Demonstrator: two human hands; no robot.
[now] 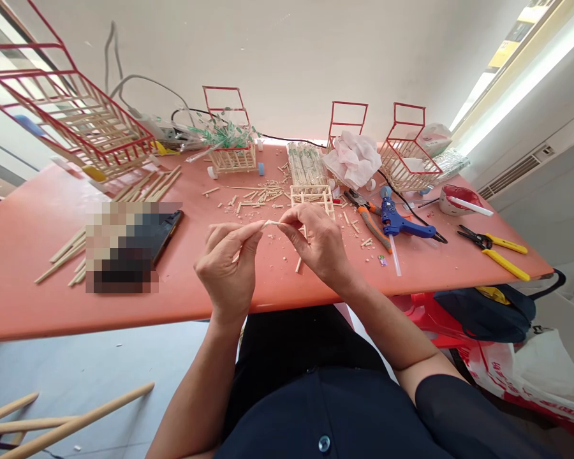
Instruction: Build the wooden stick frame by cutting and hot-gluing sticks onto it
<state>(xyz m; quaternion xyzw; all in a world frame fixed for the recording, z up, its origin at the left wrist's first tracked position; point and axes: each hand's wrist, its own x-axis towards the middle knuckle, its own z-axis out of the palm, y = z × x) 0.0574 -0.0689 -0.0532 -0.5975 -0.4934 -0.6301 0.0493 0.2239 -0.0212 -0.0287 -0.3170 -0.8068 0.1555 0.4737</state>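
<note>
Head view: left hand [232, 258] and right hand [318, 239] pinch a tiny stick [272, 223] over the table [9, 280], toward its front edge; the wooden frame [310, 191] beyond looks unfinished, back-edge carts [234, 160] apparently built.

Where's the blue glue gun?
In the head view, the glue gun rests on the table, right of the right hand, beside the orange-handled pliers.
</note>
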